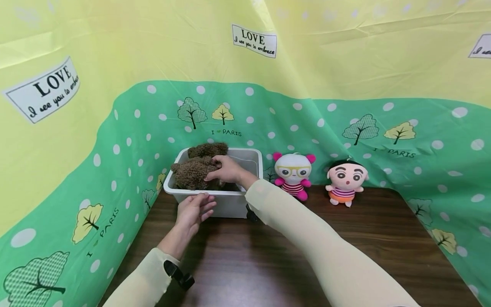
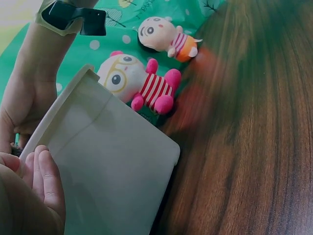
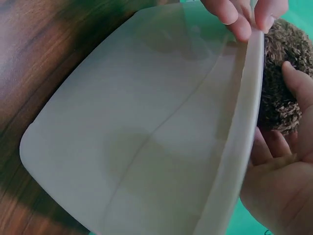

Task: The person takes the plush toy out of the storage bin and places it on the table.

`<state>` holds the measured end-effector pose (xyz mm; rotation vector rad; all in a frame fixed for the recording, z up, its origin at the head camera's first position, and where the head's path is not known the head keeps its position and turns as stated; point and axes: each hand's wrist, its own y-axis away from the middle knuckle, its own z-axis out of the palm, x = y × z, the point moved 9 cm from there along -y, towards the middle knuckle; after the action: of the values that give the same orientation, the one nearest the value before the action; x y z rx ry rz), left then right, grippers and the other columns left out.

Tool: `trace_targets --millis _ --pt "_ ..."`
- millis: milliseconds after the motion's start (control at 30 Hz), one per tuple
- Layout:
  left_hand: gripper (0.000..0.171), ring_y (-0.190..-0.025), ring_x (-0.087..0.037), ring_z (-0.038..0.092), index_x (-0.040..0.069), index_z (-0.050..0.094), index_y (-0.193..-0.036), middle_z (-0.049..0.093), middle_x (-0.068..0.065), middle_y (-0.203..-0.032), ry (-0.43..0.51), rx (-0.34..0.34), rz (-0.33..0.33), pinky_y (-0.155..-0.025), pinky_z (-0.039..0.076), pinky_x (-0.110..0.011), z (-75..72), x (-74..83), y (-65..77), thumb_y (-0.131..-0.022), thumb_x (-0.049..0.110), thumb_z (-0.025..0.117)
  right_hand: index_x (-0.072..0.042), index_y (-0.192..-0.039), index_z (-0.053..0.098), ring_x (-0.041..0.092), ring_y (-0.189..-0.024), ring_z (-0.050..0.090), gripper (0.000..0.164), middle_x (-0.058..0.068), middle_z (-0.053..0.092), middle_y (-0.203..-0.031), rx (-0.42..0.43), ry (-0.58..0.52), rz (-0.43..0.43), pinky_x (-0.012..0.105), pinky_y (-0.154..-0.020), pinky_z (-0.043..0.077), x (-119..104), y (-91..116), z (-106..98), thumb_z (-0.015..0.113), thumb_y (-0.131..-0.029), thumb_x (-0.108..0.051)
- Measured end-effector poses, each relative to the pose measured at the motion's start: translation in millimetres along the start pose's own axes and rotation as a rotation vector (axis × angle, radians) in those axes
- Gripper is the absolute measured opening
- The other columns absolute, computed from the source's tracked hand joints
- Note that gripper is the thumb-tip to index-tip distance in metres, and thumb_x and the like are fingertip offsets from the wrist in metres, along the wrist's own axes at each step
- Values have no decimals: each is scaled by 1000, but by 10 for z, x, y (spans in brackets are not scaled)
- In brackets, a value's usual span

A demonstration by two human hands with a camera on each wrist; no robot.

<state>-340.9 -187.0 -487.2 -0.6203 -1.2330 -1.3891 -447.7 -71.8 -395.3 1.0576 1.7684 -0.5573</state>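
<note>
In the head view a fluffy brown plush toy [image 1: 193, 174] lies in a grey plastic bin [image 1: 230, 209], level with its rim. My right hand [image 1: 229, 169] grips it, thumb on the near side; the right wrist view shows the thumb [image 3: 293, 78] pressed into the fur and the other fingers underneath. Another brown furry mass [image 1: 209, 149] shows behind it; whether it belongs to the same toy I cannot tell. My left hand [image 1: 192, 213] pinches the bin's front rim, with fingers along the outer wall in the left wrist view.
Right of the bin sits a panda-like plush [image 1: 293, 170] with yellow glasses and pink limbs. Farther right is a boy-like plush [image 1: 346, 183] in orange shorts. Both stand on the dark wooden table [image 1: 307, 256], against a green and yellow printed cloth [image 1: 299, 94].
</note>
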Motion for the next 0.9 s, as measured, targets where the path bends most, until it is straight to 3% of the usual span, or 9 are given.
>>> trace_targets --millis 200,367,467,567,700,900 --pt "22 -80 -11 77 8 53 -113 79 1 -88 -3 -10 2 -66 61 -27 9 7 8 -97 18 65 -5 -157 38 52 -88 69 80 23 56 -146 -12 -84 1 60 -81 59 -73 -5 -57 79 -88 -13" --pt "22 -79 -10 77 8 52 -114 79 2 -87 -2 -12 -1 -64 60 -26 16 16 9 -98 18 64 -5 -156 39 56 -87 68 78 22 64 -137 -29 -87 -2 61 -80 59 -142 14 -98 78 -89 -13" --pt "22 -79 -10 76 8 52 -114 79 3 -86 -1 -14 -2 -64 60 -26 20 18 4 -98 18 63 -5 -154 43 52 -81 68 77 21 63 -139 -10 -61 -22 58 -78 59 -185 35 -140 79 -88 -14" --pt "23 -79 -10 76 9 53 -116 79 3 -87 -4 -17 -3 -65 60 -26 31 16 11 -98 18 64 -4 -153 45 38 -79 71 77 21 62 -141 10 -26 -32 53 -75 60 -210 51 -184 81 -86 -17" --pt "25 -80 -10 76 9 53 -118 79 3 -88 -7 -12 -10 -66 60 -26 34 -1 23 -98 19 65 -4 -152 46 23 -98 73 77 19 60 -144 33 10 -32 45 -75 62 -245 100 -233 82 -86 -21" --pt "25 -81 -11 77 9 55 -118 79 3 -88 8 0 -3 -66 60 -26 17 -1 34 -97 17 66 -3 -150 48 27 -108 72 73 20 63 -140 62 -48 -49 44 -76 63 -329 184 -287 81 -87 -17"
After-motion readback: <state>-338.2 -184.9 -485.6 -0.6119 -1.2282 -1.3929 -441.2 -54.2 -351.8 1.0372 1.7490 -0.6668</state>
